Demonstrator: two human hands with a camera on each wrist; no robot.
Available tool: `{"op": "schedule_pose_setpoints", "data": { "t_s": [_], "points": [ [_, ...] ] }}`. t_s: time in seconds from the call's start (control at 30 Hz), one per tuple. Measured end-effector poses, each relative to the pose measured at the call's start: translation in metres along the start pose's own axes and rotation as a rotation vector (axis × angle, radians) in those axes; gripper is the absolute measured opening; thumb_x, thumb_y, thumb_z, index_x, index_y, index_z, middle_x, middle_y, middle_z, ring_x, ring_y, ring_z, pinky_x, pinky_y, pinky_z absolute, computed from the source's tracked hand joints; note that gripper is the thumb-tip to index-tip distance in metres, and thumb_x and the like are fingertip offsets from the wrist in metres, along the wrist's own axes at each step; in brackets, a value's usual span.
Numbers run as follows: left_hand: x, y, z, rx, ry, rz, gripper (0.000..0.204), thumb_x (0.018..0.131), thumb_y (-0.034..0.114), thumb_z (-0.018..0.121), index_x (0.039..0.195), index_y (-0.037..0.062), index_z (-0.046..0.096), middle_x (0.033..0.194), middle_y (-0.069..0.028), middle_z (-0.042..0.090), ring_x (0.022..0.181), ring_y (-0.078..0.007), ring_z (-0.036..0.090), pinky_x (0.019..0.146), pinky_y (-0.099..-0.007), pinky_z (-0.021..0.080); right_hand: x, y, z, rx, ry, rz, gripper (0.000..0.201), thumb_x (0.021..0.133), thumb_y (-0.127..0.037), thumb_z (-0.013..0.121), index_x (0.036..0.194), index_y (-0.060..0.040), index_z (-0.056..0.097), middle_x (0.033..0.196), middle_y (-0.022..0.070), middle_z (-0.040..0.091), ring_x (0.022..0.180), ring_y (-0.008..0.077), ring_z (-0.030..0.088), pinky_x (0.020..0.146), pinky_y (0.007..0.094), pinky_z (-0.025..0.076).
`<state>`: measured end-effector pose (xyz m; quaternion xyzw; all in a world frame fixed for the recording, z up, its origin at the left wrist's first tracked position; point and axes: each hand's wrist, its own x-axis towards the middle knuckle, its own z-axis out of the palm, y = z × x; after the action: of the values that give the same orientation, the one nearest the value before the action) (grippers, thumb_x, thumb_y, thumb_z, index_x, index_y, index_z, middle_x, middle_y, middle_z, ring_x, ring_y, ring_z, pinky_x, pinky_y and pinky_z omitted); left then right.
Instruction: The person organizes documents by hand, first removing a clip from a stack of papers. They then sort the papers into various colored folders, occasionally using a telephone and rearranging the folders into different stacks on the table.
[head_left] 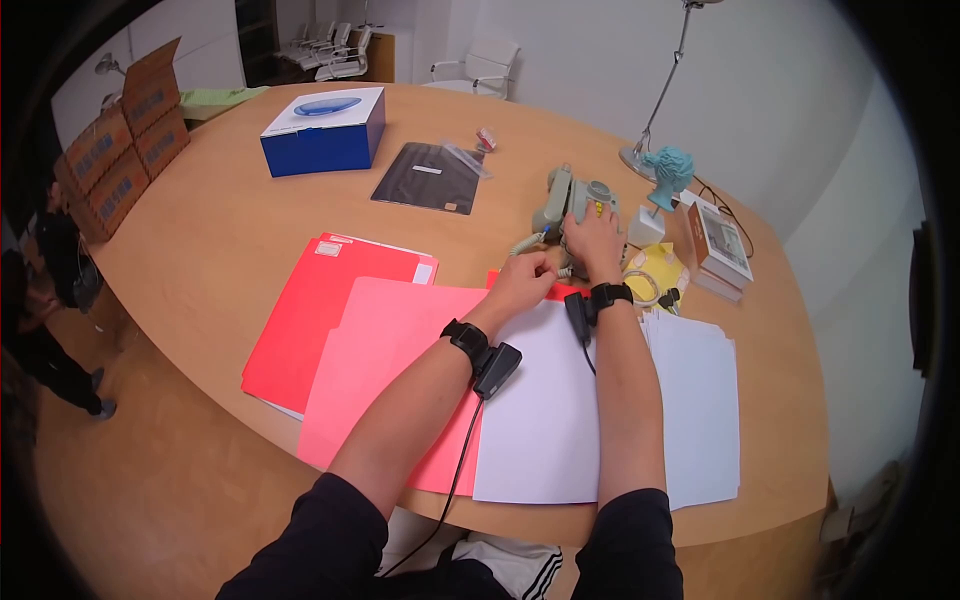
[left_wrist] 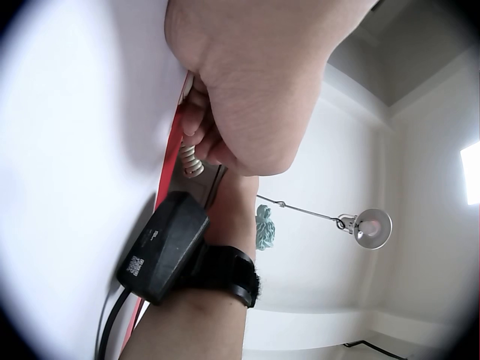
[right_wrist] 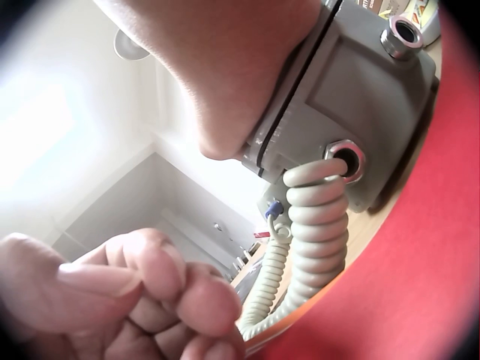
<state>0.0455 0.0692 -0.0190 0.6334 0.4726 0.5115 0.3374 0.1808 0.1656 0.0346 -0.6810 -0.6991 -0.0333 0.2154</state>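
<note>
My right hand (head_left: pixel 596 242) rests on top of a grey-green telephone (right_wrist: pixel 375 97), its fingers reaching over the yellow keys. The handset (head_left: pixel 552 203) lies along the telephone's left side. In the right wrist view, a thick coiled cord (right_wrist: pixel 319 225) comes out of a metal socket on the body. Just in front of the telephone is my left hand (head_left: pixel 522 286), over the top edge of white paper sheets (head_left: pixel 535 410). Its fingers (right_wrist: pixel 202 300) are loosely curled beside the cord, with nothing seen between them. Pink folders (head_left: pixel 385 350) lie under my left forearm.
Red folders (head_left: pixel 300 320) lie at left, more white sheets (head_left: pixel 700 410) at right. A blue-and-white box (head_left: pixel 320 150) and a dark folder (head_left: pixel 420 180) are further back. Books (head_left: pixel 722 245), a yellow item (head_left: pixel 655 265), a teal head figure (head_left: pixel 669 175) and a lamp (head_left: pixel 640 155) stand right.
</note>
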Motion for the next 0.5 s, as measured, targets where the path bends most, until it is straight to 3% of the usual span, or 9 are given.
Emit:
{"op": "schedule_pose_setpoints", "data": {
  "t_s": [0.03,0.27,0.33,0.5],
  "points": [
    [0.0000,-0.0006,0.0001,0.004,-0.009,0.000,0.013,0.085,0.011,0.061,0.086,-0.0008,0.066,0.070,-0.0032,0.062,0.064,-0.0098,0.057,0.058,-0.0281,0.046,0.0001,0.0003,0.0010,0.001,0.009,-0.001,0.066,0.091,-0.045,0.047,0.143,-0.0041,0.046,0.155,0.0211,0.035,0.143,0.0364,0.032,0.112,0.0606,0.026],
    [0.0003,-0.0018,0.0003,0.002,-0.007,0.001,0.012,0.085,0.011,0.061,0.086,-0.0008,0.066,0.069,-0.0030,0.062,0.064,-0.0097,0.057,0.058,-0.0278,0.046,-0.0002,-0.0011,-0.0015,-0.012,-0.002,0.007,0.066,0.091,-0.045,0.047,0.143,-0.0045,0.046,0.155,0.0207,0.036,0.143,0.0357,0.033,0.112,0.0595,0.027],
    [0.0001,-0.0016,0.0008,0.009,0.017,0.009,0.015,0.082,0.013,0.060,0.085,0.0000,0.067,0.071,-0.0106,0.067,0.065,-0.0196,0.063,0.062,-0.0345,0.050,-0.0005,-0.0013,-0.0029,-0.011,-0.006,0.005,0.066,0.091,-0.045,0.047,0.143,-0.0046,0.046,0.155,0.0206,0.036,0.143,0.0356,0.033,0.112,0.0592,0.027],
    [-0.0006,-0.0003,0.0000,-0.001,0.009,0.001,0.015,0.082,0.012,0.060,0.085,-0.0005,0.067,0.071,-0.0110,0.067,0.064,-0.0199,0.063,0.062,-0.0346,0.050,-0.0018,-0.0021,-0.0056,-0.006,-0.022,0.007,0.066,0.091,-0.045,0.047,0.143,-0.0046,0.046,0.155,0.0205,0.035,0.143,0.0355,0.033,0.112,0.0587,0.027]
  ]
}}
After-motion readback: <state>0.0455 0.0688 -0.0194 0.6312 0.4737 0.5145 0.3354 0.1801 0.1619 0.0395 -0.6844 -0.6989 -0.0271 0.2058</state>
